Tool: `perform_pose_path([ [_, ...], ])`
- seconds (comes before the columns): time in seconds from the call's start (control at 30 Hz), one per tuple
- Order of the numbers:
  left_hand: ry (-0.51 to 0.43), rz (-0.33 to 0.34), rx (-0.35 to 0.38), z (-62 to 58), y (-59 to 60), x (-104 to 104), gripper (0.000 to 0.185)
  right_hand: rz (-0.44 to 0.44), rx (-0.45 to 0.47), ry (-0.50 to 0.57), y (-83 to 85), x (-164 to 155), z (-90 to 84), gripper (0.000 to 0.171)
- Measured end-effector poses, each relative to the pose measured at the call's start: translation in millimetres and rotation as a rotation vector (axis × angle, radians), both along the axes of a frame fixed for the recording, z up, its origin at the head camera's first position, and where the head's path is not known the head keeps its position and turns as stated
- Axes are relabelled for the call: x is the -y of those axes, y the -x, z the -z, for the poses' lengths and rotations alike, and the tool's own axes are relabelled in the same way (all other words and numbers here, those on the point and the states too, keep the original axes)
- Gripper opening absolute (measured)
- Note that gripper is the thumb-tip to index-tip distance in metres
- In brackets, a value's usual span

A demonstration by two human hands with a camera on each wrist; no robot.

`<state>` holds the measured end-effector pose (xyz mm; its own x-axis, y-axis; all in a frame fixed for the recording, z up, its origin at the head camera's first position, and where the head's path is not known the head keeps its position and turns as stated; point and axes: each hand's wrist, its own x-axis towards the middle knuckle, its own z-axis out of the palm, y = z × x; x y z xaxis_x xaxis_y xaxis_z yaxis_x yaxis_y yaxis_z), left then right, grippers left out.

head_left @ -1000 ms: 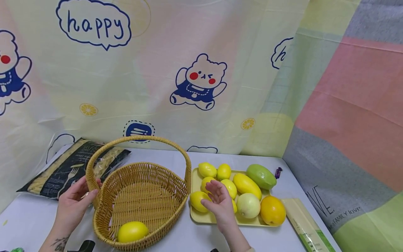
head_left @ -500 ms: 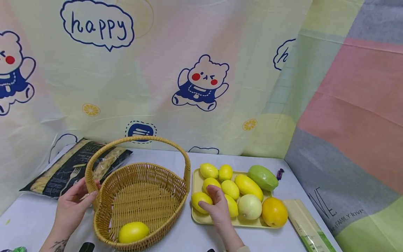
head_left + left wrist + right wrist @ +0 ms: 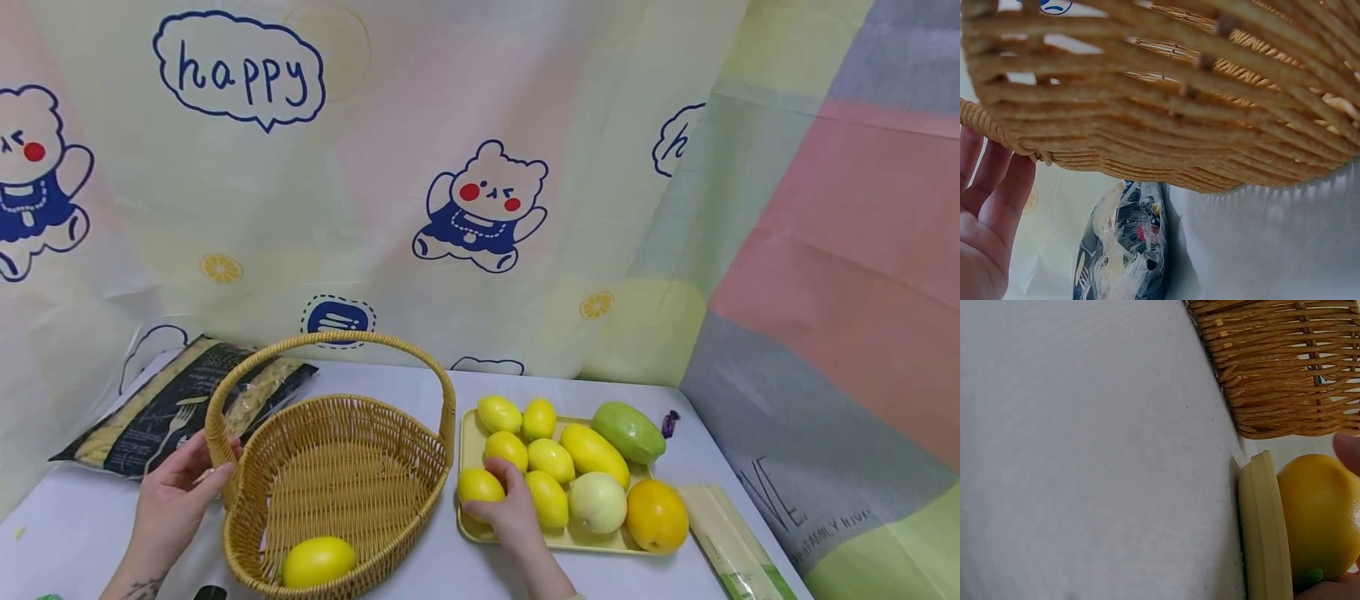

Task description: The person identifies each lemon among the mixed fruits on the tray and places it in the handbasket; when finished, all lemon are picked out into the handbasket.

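Observation:
My left hand (image 3: pixel 176 492) holds the wicker basket (image 3: pixel 352 467) at the foot of its arched handle, thumb in front and fingers behind. One lemon (image 3: pixel 318 562) lies inside the basket near its front wall. Over the front left corner of the yellow tray (image 3: pixel 585 542), my right hand (image 3: pixel 517 517) has thumb and fingers curled round a lemon (image 3: pixel 480 484). That lemon (image 3: pixel 1316 519) sits right against the tray wall in the right wrist view. Several other lemons (image 3: pixel 550 461) share the tray with a long yellow fruit (image 3: pixel 595 454), a green one (image 3: pixel 628 433), a pale round one (image 3: pixel 597 502) and an orange (image 3: pixel 657 516).
Behind the basket on the left lies a black pasta bag (image 3: pixel 165 408). A long pale package (image 3: pixel 738 542) is right of the tray, and a small purple-wrapped piece (image 3: pixel 670 423) sits beyond it. Printed cloth (image 3: pixel 420 100) hangs behind the white table (image 3: pixel 390 379).
My right hand has come down from above the tray onto the front left lemon, its fingers closing round it. My left hand stays at the basket handle. The view has shifted slightly.

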<state>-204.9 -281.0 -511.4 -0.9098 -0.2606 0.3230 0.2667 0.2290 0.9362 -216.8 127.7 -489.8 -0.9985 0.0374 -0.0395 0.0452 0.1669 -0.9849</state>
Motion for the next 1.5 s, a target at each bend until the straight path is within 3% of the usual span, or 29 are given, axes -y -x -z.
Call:
perform_pose_path([
  [0.1, 0.008, -0.031, -0.005, 10.3, 6.8, 4.9, 0.057, -0.014, 0.0, -0.039, 1.9, 0.9, -1.4, 0.069],
  [0.2, -0.018, -0.03, -0.01, 12.7, 9.4, 7.1, 0.058, -0.012, -0.006, -0.05, 3.6, 1.5, -2.9, 0.064],
  [0.4, -0.051, 0.026, 0.016, 6.0, 5.0, 3.6, 0.06, 0.028, 0.001, -0.025, -1.2, -2.9, -12.9, 0.06],
  [0.53, -0.046, 0.014, 0.049, -12.2, -5.8, -8.8, 0.059, 0.024, -0.013, 0.049, -8.2, -7.3, -30.5, 0.061],
  [0.7, -0.06, 0.004, 0.075, -45.0, -25.3, -28.1, 0.058, -0.021, -0.055, 0.183, -16.6, -9.0, -53.8, 0.06],
  [0.83, -0.062, 0.001, 0.093, -52.6, -27.0, -30.8, 0.057, -0.092, -0.088, 0.3, -22.4, -6.2, -68.0, 0.054],
  [1.0, -0.039, -0.015, 0.132, -33.3, -12.9, -20.4, 0.061, -0.245, -0.085, 0.416, -31.9, 4.6, -80.3, 0.048],
  [1.07, -0.041, -0.008, 0.126, -31.4, -12.2, -19.4, 0.061, -0.304, -0.086, 0.445, -35.7, 11.8, -81.8, 0.048],
  [1.3, -0.013, -0.008, 0.081, -60.3, -27.2, -34.7, 0.06, -0.468, -0.112, 0.49, -32.9, 45.6, -78.7, 0.046],
  [1.5, -0.034, -0.012, 0.087, -64.7, -29.4, -36.9, 0.06, -0.53, -0.061, 0.468, -22.4, 76.6, -70.4, 0.05],
])
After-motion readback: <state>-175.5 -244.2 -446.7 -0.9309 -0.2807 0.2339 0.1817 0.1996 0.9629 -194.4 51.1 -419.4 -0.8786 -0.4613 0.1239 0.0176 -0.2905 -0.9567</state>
